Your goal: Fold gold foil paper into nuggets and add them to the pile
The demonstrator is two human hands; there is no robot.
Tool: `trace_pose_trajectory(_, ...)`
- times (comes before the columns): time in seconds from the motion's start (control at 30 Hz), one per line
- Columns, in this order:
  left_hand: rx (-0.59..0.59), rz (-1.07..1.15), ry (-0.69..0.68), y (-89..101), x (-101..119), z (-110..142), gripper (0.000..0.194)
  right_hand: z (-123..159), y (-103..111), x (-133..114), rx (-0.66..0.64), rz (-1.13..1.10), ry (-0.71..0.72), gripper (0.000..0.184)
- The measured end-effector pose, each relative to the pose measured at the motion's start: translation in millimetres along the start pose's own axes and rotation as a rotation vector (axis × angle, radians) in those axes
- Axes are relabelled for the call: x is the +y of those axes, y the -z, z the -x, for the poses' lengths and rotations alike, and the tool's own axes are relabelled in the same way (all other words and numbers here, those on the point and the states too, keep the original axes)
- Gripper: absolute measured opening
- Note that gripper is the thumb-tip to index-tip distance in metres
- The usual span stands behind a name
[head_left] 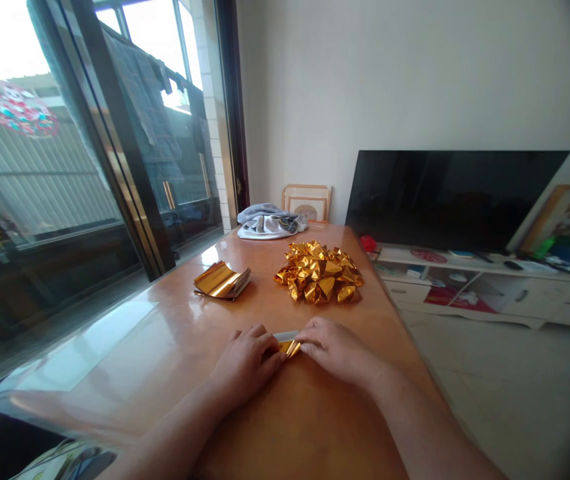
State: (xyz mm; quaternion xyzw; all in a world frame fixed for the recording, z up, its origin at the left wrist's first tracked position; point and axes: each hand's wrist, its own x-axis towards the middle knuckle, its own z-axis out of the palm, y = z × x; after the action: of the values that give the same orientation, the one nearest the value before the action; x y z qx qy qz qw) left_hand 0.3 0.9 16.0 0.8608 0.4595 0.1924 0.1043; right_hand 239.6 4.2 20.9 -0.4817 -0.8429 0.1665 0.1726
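Note:
A sheet of gold foil paper [289, 347], partly folded and showing a pale strip along its far side, lies on the wooden table [285, 427]. My left hand [251, 360] grips its left end, thumb and fingers closed on it. At the other end, the fingers and thumb of my right hand [332, 350] pinch the paper. Beyond my left hand is a stack of flat gold foil sheets [221, 280], slightly curled. Past my right hand sits a heap of folded gold foil pieces [317, 273].
Bundled grey and white cloth [271, 222] lies at the table's far end, near framed pictures [307, 200]. On the right stand a large black television [455, 197] and a low white cabinet [519, 293]. Glass doors [129, 133] line the left side.

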Motion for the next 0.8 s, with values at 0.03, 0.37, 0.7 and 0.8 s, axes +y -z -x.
trace_pose_trajectory(0.03, 0.004, -0.001, 0.003, -0.6, 0.1, -0.5, 0.025, -0.1, 0.3, -0.5, -0.007, -0.001, -0.007, 0.026)
trace_pose_trajectory(0.37, 0.013, -0.064, 0.078, -8.1, 1.6, -4.3, 0.016, 7.6, 6.9, -2.0, -0.031, -0.029, -0.023, 0.044)
trace_pose_trajectory(0.7, 0.002, -0.075, 0.058, -5.1, 4.9, -2.9, 0.03, 5.2, 4.3, -3.6, 0.008, -0.037, 0.0, 0.032)
trace_pose_trajectory(0.8, 0.021, -0.094, 0.049, -6.1, 4.7, -2.5, 0.027, 5.2, 4.8, -2.3, 0.016, -0.045, 0.008, 0.032)
